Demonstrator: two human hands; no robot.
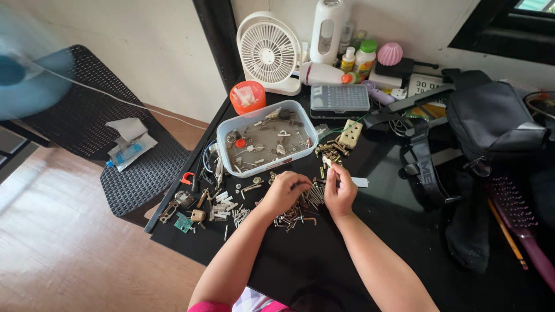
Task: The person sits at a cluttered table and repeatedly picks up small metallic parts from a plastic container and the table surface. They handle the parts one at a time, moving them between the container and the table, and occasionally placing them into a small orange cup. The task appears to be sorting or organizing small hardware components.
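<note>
Pile of nails and screws [300,209] on black tabletop [324,260], lying between both hands. Left hand [284,192] curled, fingertips pinching at pile's 11 o'clock; right hand [339,189] at 2 o'clock, nearer, pinching small pale piece [328,163], long axis upright

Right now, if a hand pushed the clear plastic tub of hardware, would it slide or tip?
The tub would probably slide, not tip: it looks low and wide. It likely feels light, holding only scattered small parts. Loose screws near both hands would probably scatter.
</note>
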